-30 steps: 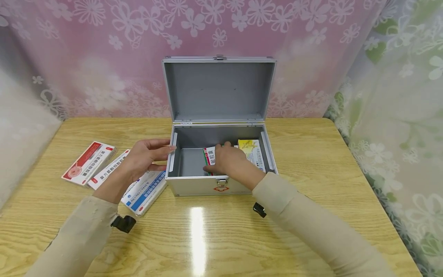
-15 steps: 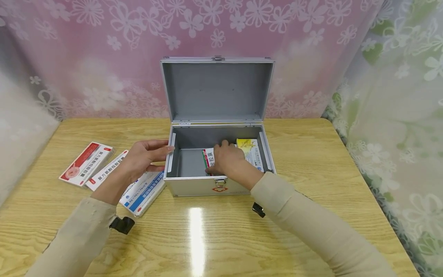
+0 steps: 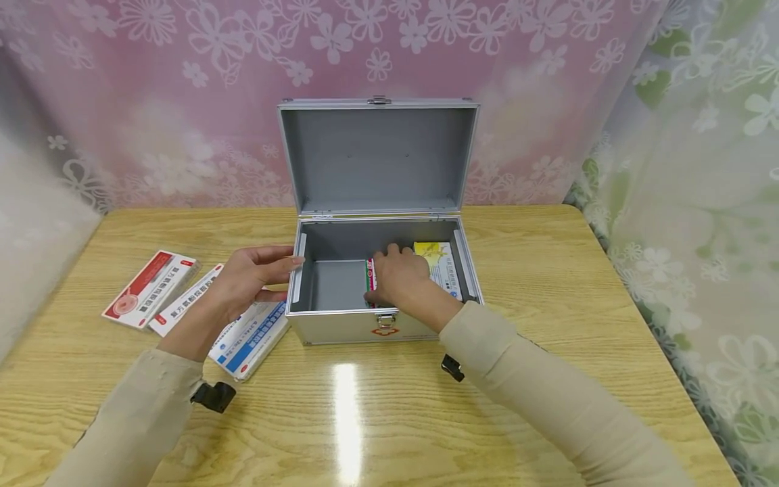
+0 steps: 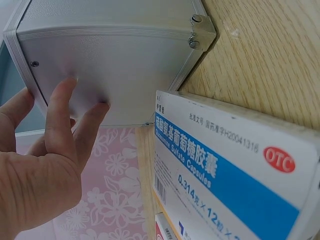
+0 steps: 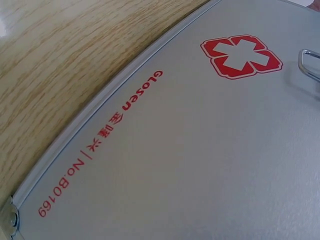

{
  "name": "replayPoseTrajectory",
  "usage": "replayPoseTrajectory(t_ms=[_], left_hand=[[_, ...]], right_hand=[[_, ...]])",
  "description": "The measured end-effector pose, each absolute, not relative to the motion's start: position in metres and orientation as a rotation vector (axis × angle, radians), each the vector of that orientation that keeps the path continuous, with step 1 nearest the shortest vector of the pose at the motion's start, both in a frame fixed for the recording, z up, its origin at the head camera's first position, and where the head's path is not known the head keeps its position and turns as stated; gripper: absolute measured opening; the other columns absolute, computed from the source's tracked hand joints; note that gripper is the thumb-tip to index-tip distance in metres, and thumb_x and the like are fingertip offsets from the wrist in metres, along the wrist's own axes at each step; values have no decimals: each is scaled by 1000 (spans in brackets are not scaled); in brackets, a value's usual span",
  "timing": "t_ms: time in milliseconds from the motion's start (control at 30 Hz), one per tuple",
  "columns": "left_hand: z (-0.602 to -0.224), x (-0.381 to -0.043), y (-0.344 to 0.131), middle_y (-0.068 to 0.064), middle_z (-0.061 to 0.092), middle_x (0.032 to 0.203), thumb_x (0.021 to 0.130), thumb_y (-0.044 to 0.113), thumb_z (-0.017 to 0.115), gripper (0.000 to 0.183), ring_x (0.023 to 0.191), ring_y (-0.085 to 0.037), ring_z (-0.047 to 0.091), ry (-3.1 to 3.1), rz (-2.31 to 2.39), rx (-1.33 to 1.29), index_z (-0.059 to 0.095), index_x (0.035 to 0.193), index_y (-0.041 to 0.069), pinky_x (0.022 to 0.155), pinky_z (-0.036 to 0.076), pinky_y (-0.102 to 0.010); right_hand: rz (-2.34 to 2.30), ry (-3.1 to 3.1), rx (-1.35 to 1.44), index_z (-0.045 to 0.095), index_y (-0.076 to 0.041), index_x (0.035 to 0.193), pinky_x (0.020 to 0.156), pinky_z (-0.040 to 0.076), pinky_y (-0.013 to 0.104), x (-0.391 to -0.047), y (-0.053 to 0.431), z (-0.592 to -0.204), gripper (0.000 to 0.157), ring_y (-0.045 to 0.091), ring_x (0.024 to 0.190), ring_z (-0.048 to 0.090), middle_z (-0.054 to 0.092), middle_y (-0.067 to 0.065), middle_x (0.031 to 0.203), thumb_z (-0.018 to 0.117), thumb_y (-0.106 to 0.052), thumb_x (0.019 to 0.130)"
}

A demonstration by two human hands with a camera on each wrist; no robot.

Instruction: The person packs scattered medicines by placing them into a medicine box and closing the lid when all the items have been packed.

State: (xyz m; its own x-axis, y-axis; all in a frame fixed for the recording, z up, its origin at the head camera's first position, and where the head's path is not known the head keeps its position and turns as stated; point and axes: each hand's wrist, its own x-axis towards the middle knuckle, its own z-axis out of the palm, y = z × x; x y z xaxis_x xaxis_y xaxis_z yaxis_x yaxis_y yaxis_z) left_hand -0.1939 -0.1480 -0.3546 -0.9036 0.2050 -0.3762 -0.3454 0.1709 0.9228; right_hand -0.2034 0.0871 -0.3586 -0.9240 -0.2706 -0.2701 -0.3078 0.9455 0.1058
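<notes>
Spreading across the lower view, one wood-grain surface [image 3: 517,385] carries one metal case [image 3: 341,329], set nearer the far edge, its lid [image 3: 377,162] standing raised at the back. Two hands work at it. The left hand [image 3: 252,274] has its grip closed on the case's left edge, thumb at the rim and fingertips against the outer wall. The right hand [image 3: 402,274] reaches in over the front edge, its grip curled over a green-edged carton [image 3: 370,276], thumb by the carton's left side; the other fingertips are hidden. That carton has just slid toward the case's right end, which looks like part of arranging the contents more closely together.

Five cartons can be counted. Three lie toward the surface's left edge: one blue-and-white carton [image 3: 254,341] just beside the case, one red-and-white carton [image 3: 150,289] farthest left, and one narrow white carton [image 3: 185,297] between them, partly behind the left wrist. Two are inside the case: one yellow-and-white carton [image 3: 443,266] at its right edge and the green-edged carton, mostly covered; whether the hand hides another cannot be told.
</notes>
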Motion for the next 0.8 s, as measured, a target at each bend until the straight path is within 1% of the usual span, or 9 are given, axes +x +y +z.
replayPoseTrajectory(t_ms=[200,300,400,467,533,633,800], left_hand=[[-354,-194,-146,-13,50,122,76,32,70,63,88,-18,61,2030,1795,-118,47,129,7,70,50,-35],[-354,-196,-145,-12,50,122,76,32,69,62,89,-18,60,2039,1792,-105,47,129,7,70,51,-35],[-355,-197,-143,-14,49,123,77,30,69,61,90,-20,61,2024,1804,-99,47,128,7,70,51,-36],[-356,-197,-143,-16,49,124,77,29,69,60,92,-22,60,2010,1813,-99,47,128,6,70,50,-36],[-357,-198,-143,-18,47,125,77,29,69,61,94,-24,59,1998,1822,-102,47,129,6,70,50,-36],[-356,-197,-145,-17,47,125,76,30,69,62,94,-24,59,2009,1812,-109,46,129,6,70,50,-36],[-355,-196,-147,-16,48,124,76,31,70,63,90,-20,61,2026,1796,-121,47,129,7,70,50,-36]], right_hand=[[195,2817,-416,45,-9,127,71,47,40,-205,89,-358,73,26,99,49,47,10,113,58,-58,74],[110,2832,-415,46,-8,127,74,47,41,-205,92,-357,69,27,101,49,48,10,114,57,-55,77],[-45,2880,-440,48,-8,125,74,47,41,-204,96,-356,61,26,100,50,49,10,116,54,-51,81],[-150,2922,-476,51,-10,122,72,48,40,-204,100,-353,55,24,97,51,50,8,114,52,-49,83],[-248,2963,-510,54,-14,119,65,48,37,-204,104,-350,47,21,94,52,50,4,112,50,-46,84],[-358,2997,-551,56,-18,115,61,47,35,-203,114,-340,40,18,94,52,50,1,112,48,-44,86],[-527,3026,-578,57,-19,114,72,46,37,-200,141,-315,35,18,99,51,46,1,122,48,-41,88]])
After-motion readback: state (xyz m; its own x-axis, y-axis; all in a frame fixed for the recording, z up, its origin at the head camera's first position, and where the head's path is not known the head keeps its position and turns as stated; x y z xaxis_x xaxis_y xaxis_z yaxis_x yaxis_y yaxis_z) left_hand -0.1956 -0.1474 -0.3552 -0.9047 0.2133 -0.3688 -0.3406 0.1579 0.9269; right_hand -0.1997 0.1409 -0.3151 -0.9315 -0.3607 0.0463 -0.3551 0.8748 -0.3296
